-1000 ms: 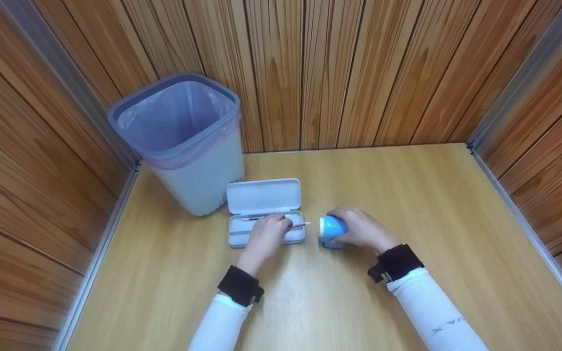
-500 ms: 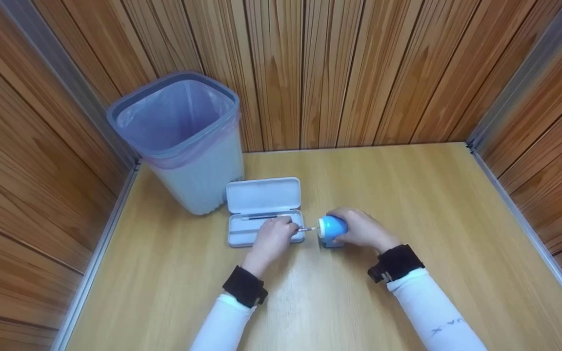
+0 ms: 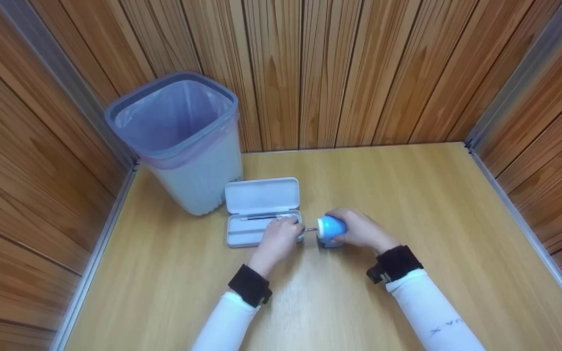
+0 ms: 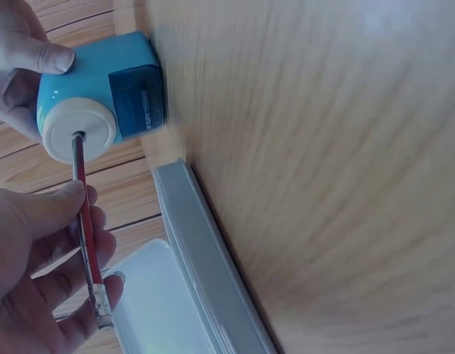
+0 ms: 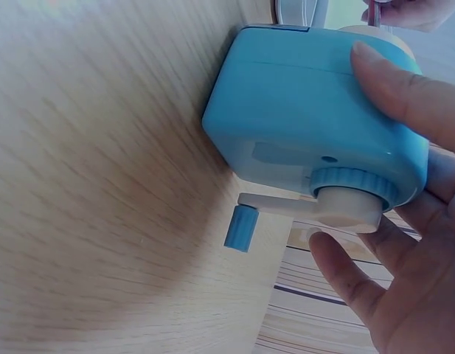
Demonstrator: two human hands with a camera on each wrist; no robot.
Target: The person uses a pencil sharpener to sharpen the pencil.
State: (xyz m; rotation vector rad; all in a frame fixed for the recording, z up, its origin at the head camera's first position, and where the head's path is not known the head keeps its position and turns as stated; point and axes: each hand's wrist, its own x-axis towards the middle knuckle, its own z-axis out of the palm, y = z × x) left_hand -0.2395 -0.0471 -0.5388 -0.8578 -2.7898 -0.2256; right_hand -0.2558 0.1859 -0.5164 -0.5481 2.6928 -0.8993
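My left hand (image 3: 281, 238) pinches a red and dark striped pencil (image 4: 88, 243) with a metal eraser end. The pencil's front end sits in the hole of the white round face of a blue pencil sharpener (image 4: 102, 74). My right hand (image 3: 359, 229) grips the sharpener from its right side, thumb on top, while it stands on the table. In the right wrist view a crank handle (image 5: 286, 206) with a blue knob sticks out of the sharpener's back. Beneath and beside my left hand lies a pale pencil case (image 3: 261, 195), lid raised, with a thin dark pencil (image 3: 261, 217) inside.
A lined waste bin (image 3: 198, 180) stands at the back left, close behind the pencil case. Wood-panelled walls (image 3: 330, 73) enclose the wooden table (image 3: 398, 185) at the back and both sides.
My left hand has moved right with the pencil, whose tip has gone from in front of the sharpener into its hole. My right hand and the sharpener have stayed in place.
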